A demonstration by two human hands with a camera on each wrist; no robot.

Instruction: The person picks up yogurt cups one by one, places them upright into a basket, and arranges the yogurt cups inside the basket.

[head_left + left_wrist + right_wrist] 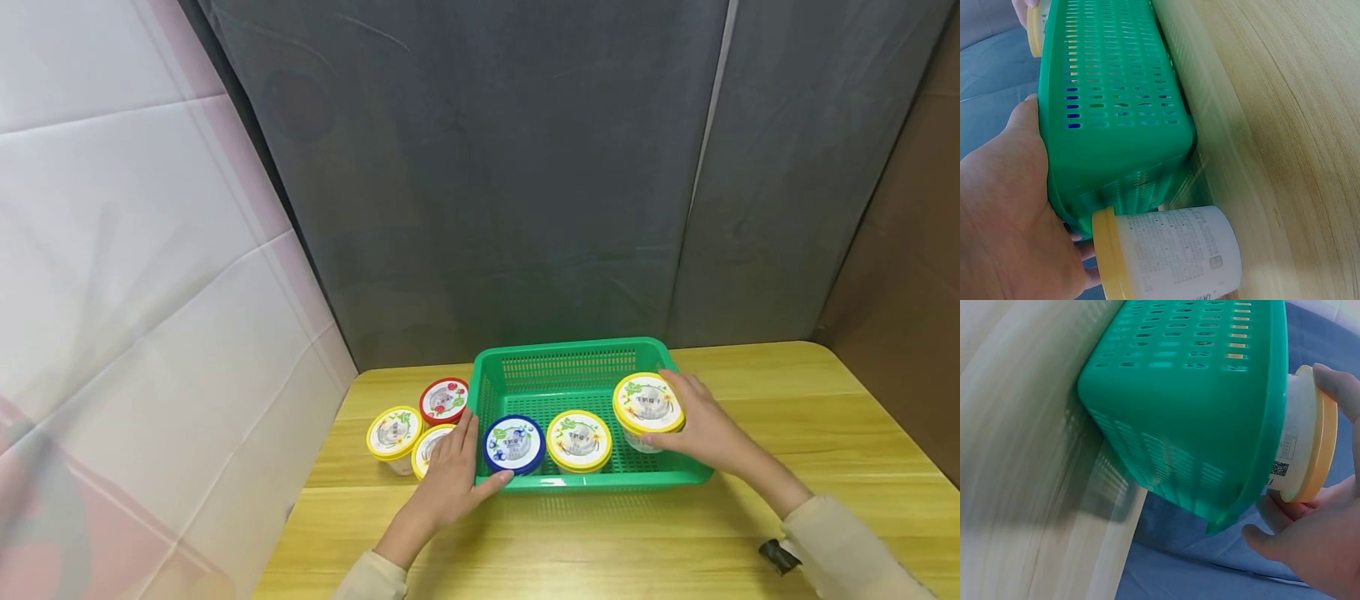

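My right hand [707, 427] pinches a yellow-lidded tub [648, 402] by its lid at the right end of the green basket [577, 481]. The right wrist view has the upper part of that tub [1300, 434] standing above the rim, its base hidden behind the basket wall. Along the basket's front left corner, my left hand [447, 483] rests with straight fingers on the left side and the thumb on the front rim. Inside the basket, a blue-lidded tub [514, 445] and another yellow-lidded tub [579, 442] stand side by side near the front.
Left of the basket, a red-lidded tub [444, 401] and two yellow-lidded tubs, one at the outside [394, 432] and one partly behind my left hand [424, 451], stand on the wooden table [570, 558]. A small black object [780, 557] is by my right sleeve. Grey fabric [487, 183] hangs behind.
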